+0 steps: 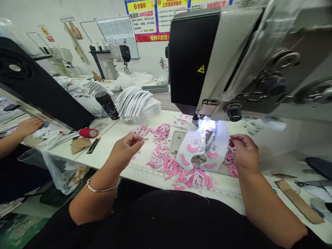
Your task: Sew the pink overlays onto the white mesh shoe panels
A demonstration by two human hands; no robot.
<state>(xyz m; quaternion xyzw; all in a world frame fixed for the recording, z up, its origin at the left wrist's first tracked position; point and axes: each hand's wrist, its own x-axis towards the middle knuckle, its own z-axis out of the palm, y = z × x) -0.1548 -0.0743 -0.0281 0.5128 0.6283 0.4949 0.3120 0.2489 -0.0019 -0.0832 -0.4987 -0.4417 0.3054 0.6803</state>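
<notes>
Under the lit head of the sewing machine (194, 62), a white mesh piece (220, 147) lies across the metal plate (178, 140) on the tabletop (103, 155), with pink curved patches on both its halves. The right hand (245, 152) is at its right edge, thumb and forefinger seemingly clamped on the mesh. The left hand (126, 148) is apart from it, off to the left over the tabletop, fingertips together on a small greyish sliver (146, 139). Loose pink and white cut pieces (162, 157) are heaped around the plate and along the near edge of the mesh.

Only the right hand steadies the mesh, so an uneven pull from that side could swing it askew and send stitching off line. A stray cut piece could slip beneath it and get caught, since the heap crowds so close. The sliver, gripped by its end, might drop and be lost among the others.

The mesh points its notched, two-lobed end toward the person and its other end away, into glare below the machine head. Its long axis appears to run front to back, along the slit between the halves, though the hidden far end leaves this unsure
</notes>
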